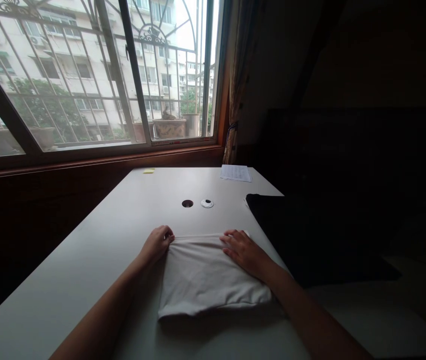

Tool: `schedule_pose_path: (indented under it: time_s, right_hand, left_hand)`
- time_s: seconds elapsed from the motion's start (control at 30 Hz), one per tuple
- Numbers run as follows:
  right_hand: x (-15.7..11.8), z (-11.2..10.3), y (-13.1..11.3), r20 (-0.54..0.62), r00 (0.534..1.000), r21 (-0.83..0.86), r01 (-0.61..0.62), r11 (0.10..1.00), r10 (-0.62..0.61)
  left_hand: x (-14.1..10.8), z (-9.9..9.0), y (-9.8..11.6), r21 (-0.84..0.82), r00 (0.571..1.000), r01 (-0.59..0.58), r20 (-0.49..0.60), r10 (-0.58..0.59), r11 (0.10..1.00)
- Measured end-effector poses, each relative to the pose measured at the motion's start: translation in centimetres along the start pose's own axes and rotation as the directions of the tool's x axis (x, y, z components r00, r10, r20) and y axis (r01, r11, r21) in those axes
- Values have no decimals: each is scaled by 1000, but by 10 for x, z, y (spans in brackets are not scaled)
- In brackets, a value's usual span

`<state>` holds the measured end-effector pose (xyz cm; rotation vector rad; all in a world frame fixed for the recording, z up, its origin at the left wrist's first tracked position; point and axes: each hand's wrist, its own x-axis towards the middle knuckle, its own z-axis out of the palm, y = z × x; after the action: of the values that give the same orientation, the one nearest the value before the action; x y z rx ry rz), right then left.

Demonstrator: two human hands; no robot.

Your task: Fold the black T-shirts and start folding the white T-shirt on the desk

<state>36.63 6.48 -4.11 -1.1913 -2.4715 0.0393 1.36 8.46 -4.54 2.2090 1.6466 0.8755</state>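
A folded white cloth (pixel 208 280) lies on the white table (pixel 115 220), with creases running from its far edge. At the cloth's far left corner, my left hand (pixel 159 241) is closed, its fingertips pinching the fabric. My right hand (pixel 243 250) rests on the far right part of the cloth with its fingers spread, palm down. The cloth's near edge lies loose between my forearms.
Beyond the cloth are a dark round hole (pixel 187 203) and a white round cap (pixel 207 203). Printed papers (pixel 236 173) and a yellow note (pixel 148 171) lie at the far edge. Black fabric (pixel 284 225) covers the right side. A window stands behind.
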Motion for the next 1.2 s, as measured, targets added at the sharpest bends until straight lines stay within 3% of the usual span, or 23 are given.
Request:
schedule_pose_path:
  time_s: [0.2, 0.3, 0.4, 0.5, 0.67, 0.77, 0.9, 1.03, 1.1, 1.2]
  right_hand:
    - [0, -4, -1, -24, 1000, -26, 7, 1000, -7]
    - [0, -8, -8, -64, 996, 15, 69, 998, -68]
    - [2, -7, -17, 13, 988, 82, 152, 985, -153]
    - [3, -4, -20, 177, 973, 110, 129, 986, -147]
    - [1, -1, -7, 287, 958, 63, 1, 998, -19]
    - [-2, 0, 8, 227, 973, 1, -47, 999, 45]
    - [-6, -1, 26, 50, 995, -67, -78, 995, 82]
    - [-4, -14, 15, -110, 994, 12, 23, 1000, -22]
    - [-1, -19, -2, -107, 988, 82, 121, 989, -112]
    - [4, -19, -29, -14, 973, 158, 230, 960, -231]
  left_hand:
    - [-9, 0, 20, 131, 994, -38, -101, 51, 991]
    - [-14, -1, 40, 214, 967, -202, -112, 229, 956]
    - [-21, 8, 57, 261, 898, -434, 49, 437, 862]
    - [-27, 22, 62, 242, 844, -527, 262, 469, 814]
    - [-31, 27, 56, 214, 853, -453, 386, 351, 865]
    - [-30, 23, 56, 185, 861, -421, 389, 327, 888]
    - [-26, 19, 52, 168, 882, -363, 379, 280, 916]
    - [-19, 9, 29, 242, 933, -224, 333, 136, 944]
    - [-17, 1, 14, 312, 957, -113, 288, 20, 943]
    - [-16, -9, -1, 423, 964, 56, 213, -159, 905]
